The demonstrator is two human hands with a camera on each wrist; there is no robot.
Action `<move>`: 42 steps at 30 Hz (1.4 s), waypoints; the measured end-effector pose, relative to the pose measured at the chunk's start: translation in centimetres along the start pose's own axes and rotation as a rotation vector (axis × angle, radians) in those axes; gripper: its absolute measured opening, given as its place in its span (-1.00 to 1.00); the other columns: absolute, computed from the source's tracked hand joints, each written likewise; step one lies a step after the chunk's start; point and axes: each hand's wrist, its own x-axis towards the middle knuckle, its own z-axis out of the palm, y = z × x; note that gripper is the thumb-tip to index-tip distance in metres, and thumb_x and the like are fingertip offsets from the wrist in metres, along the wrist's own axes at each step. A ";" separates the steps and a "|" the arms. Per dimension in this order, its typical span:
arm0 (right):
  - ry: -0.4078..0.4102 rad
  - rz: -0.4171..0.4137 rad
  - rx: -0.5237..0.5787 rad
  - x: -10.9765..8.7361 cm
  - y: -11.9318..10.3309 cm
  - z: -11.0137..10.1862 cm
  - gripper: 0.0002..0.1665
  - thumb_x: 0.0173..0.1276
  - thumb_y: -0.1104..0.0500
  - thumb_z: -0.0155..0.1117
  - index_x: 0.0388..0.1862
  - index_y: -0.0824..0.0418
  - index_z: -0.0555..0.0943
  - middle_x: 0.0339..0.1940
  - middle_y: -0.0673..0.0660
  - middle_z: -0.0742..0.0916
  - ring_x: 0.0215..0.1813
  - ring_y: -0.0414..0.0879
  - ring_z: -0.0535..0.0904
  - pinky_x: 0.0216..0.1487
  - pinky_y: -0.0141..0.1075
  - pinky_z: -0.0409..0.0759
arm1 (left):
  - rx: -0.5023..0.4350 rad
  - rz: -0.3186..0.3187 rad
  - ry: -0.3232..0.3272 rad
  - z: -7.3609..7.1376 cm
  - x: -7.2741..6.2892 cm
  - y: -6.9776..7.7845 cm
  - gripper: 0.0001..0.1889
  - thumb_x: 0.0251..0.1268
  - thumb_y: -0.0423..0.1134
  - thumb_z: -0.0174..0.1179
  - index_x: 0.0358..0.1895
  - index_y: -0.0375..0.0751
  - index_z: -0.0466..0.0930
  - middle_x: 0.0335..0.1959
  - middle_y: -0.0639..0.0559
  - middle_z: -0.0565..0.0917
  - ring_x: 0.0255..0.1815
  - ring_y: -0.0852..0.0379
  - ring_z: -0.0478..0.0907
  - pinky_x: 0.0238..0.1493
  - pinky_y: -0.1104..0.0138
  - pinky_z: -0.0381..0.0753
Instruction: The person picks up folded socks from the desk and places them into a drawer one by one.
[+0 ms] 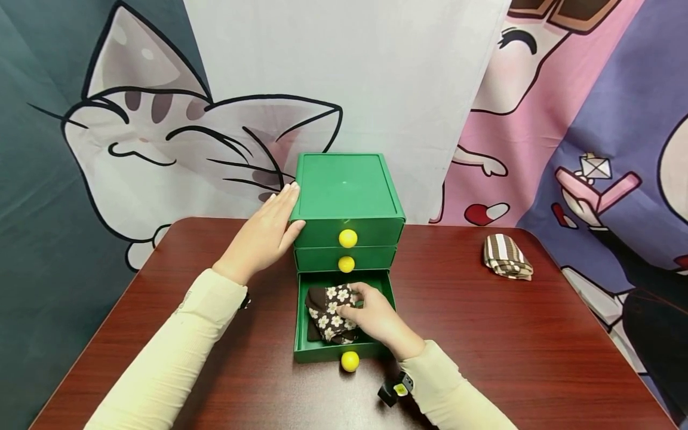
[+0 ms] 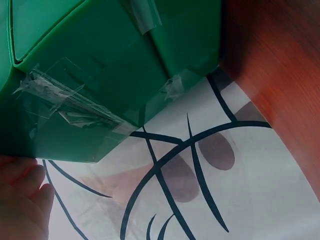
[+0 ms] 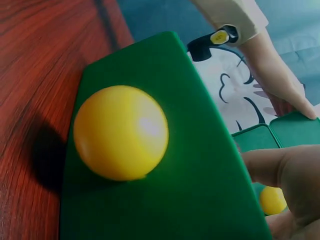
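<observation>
A green three-drawer box (image 1: pixel 346 188) with yellow round knobs stands on the table, its bottom drawer (image 1: pixel 302 349) pulled out. Folded dark brown cloth with white flowers (image 1: pixel 328 310) lies inside that drawer. My right hand (image 1: pixel 378 316) reaches in from the right and holds the cloth's right side between thumb and curved fingers; the cloth is out of sight in the right wrist view, behind the drawer front (image 3: pixel 165 165). My left hand (image 1: pixel 263 239) rests flat against the box's upper left side, fingers straight, with the fingertips near its top edge.
A folded brown-and-white striped cloth (image 1: pixel 507 257) lies at the table's far right. Behind the table hangs a curtain (image 1: pixel 376 71) with cartoon animals. Clear tape (image 2: pixel 75 100) sticks to the box. A dark rounded object (image 1: pixel 656 340) stands beyond the right table edge.
</observation>
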 end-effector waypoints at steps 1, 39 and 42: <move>-0.006 -0.002 -0.021 0.0 0.0 0.1 -0.34 0.28 0.16 0.43 0.30 0.40 0.50 -0.01 0.21 0.67 -0.01 0.03 0.60 -0.13 -0.20 0.65 | -0.001 0.002 0.002 0.0 0.0 0.0 -0.31 0.62 -0.09 0.01 0.57 -0.46 0.04 0.59 -0.30 0.15 0.62 -0.15 0.04 0.61 0.00 0.04; 0.192 -0.233 0.047 -1.6 0.1 -6.7 -0.82 0.43 0.32 0.28 -0.04 0.30 0.72 -0.28 0.20 0.78 -0.35 -0.05 0.71 -0.31 -0.36 0.70 | -0.011 -0.001 -0.010 -0.2 0.3 0.1 -0.31 0.62 -0.11 0.00 0.57 -0.48 0.04 0.58 -0.31 0.16 0.63 -0.15 0.03 0.61 0.01 0.03; 0.277 -0.300 0.064 -2.0 0.9 -8.0 -0.84 0.44 0.35 0.27 -0.07 0.31 0.73 -0.36 0.16 0.77 -0.39 -0.20 0.67 -0.33 -0.31 0.73 | -0.012 -0.009 -0.020 -0.3 0.2 0.2 -0.31 0.62 -0.10 0.01 0.57 -0.47 0.04 0.59 -0.31 0.15 0.63 -0.15 0.03 0.61 0.02 0.02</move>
